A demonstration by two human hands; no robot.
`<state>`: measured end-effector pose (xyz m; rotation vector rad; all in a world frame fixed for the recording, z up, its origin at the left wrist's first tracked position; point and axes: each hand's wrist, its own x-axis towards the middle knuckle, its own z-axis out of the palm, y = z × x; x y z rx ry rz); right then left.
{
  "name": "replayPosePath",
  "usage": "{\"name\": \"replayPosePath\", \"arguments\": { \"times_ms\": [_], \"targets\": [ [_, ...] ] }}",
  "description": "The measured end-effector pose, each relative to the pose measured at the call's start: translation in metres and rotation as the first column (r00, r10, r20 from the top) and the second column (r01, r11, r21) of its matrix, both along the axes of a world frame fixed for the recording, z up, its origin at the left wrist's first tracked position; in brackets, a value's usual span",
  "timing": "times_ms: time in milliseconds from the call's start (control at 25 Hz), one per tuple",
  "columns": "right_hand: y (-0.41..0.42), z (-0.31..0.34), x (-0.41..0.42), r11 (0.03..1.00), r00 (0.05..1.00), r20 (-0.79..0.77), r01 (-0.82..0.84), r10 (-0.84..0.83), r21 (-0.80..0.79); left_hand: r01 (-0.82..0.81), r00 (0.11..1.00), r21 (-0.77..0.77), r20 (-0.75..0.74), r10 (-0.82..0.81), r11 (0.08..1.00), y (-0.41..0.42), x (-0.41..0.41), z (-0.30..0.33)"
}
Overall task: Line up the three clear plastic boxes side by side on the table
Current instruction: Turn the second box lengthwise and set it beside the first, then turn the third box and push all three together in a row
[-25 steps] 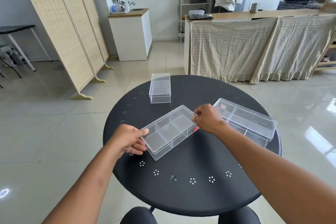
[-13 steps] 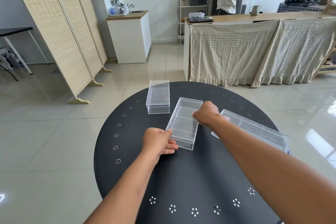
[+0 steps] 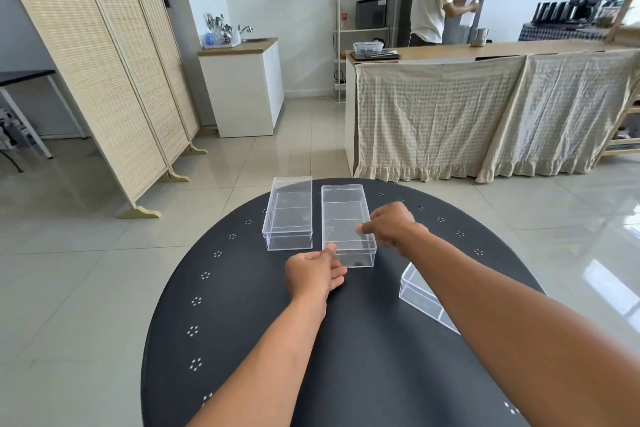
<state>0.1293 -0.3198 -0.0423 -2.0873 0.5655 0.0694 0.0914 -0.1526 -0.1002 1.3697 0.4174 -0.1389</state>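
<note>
- While both hands work at it, the middle box [image 3: 347, 224] lies flat on the round black surface [image 3: 346, 340]: a long clear plastic case with its lid shut, the dark top showing through its walls and faint dividers visible inside.
- Three clear boxes show in all, each of the same see-through make.
- Just to the left of the middle box, nearly parallel and with a narrow gap between them, lies the far-left box [image 3: 288, 214], its far end reaching the far rim of the surface.
- To the right of the middle box and nearer the person lies the third box [image 3: 420, 298], set at a slant and mostly hidden under the right forearm; it is well apart from the other two.
- Two bare hands are in view.
- At the near left corner of the middle box, the left hand [image 3: 313, 276] pinches it, thumb on the lid edge and fingers [image 3: 337, 279] curled against the near end wall.
- At the right long edge of the middle box, the right hand [image 3: 391, 227] rests with its fingers [image 3: 363, 229] bent onto the lid rim, gripping that side.
- Beyond the middle box, across the tiled floor, a person stands behind a cloth-draped counter [image 3: 485, 107].
</note>
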Motion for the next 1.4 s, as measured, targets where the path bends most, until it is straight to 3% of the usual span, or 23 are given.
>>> {"name": "replayPosePath", "arguments": {
  "times_ms": [120, 200, 720, 880, 1000, 1240, 1400],
  "targets": [
    [-0.004, -0.002, 0.016, 0.969, 0.997, 0.027, 0.067, -0.075, 0.239, -0.098, 0.994, -0.043, -0.056, 0.095, 0.994, -0.008, 0.014, 0.000],
    [-0.004, -0.004, 0.024, 0.950, 0.995, 0.036, 0.081, -0.096, 0.301, -0.108, 0.992, -0.076, -0.081, 0.102, 0.991, -0.010, 0.023, 0.001],
    [-0.004, -0.018, 0.042, 0.931, 0.993, 0.069, 0.064, -0.095, 0.358, -0.102, 0.993, -0.097, -0.073, 0.095, 0.990, -0.008, 0.037, 0.001],
    [-0.004, -0.012, 0.035, 0.959, 0.997, 0.072, -0.011, -0.010, 0.285, -0.096, 0.993, -0.128, -0.085, 0.086, 0.987, -0.006, 0.031, 0.006],
    [-0.020, 0.002, 0.012, 0.992, 0.992, 0.112, -0.062, 0.049, 0.112, -0.036, 0.998, -0.042, -0.045, 0.034, 0.998, -0.008, 0.015, 0.010],
    [-0.100, 0.023, -0.091, 0.937, 0.974, 0.136, -0.132, 0.184, -0.323, 0.312, 0.950, 0.205, -0.056, -0.308, 0.927, -0.029, -0.057, 0.018],
    [-0.155, 0.014, -0.162, 0.926, 0.988, 0.127, -0.036, 0.090, -0.376, 0.504, 0.863, 0.201, -0.147, -0.483, 0.840, -0.050, -0.119, 0.019]
  ]
}}
